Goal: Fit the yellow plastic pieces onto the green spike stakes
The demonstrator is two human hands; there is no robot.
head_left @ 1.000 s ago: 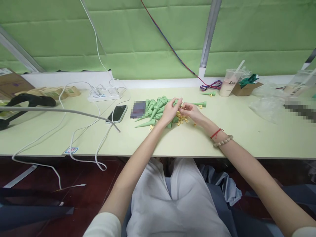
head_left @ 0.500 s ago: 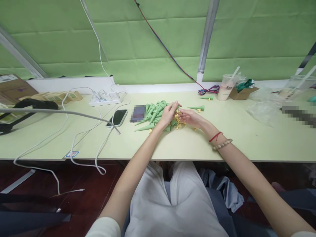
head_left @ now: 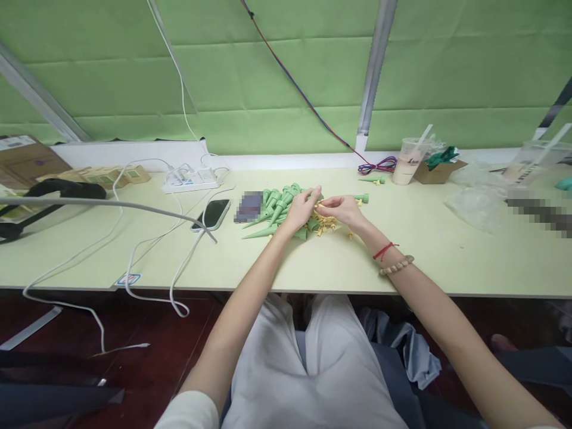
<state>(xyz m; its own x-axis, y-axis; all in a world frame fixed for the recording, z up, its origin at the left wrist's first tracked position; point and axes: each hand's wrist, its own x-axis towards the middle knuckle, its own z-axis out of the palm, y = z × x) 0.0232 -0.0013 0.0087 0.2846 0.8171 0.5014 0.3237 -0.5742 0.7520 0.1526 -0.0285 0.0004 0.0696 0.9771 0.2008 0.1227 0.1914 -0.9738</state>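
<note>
A pile of green cone-shaped spikes (head_left: 280, 205) lies on the table, with small yellow pieces (head_left: 327, 224) at its right side. My left hand (head_left: 304, 208) is at the pile's right part, fingers curled; what it holds, if anything, is hidden behind it. Close beside it, my right hand (head_left: 343, 210) has its thumb and fingertips pinched together near a small yellow bit, too small to make out well. One green spike (head_left: 364, 198) shows partly behind my right hand. Another green spike with a yellow piece (head_left: 373, 179) lies farther back.
Left of the pile are a phone (head_left: 215, 214), a white power strip (head_left: 192, 180) and loose white cables. At the right stand a drink cup (head_left: 406, 162), a small cardboard box (head_left: 438, 171), plastic bags (head_left: 473, 205) and a second cup (head_left: 534, 158).
My right hand has moved slightly left and up, and its fingers have closed from spread to a pinch. My left hand has shifted slightly, staying by the pile.
</note>
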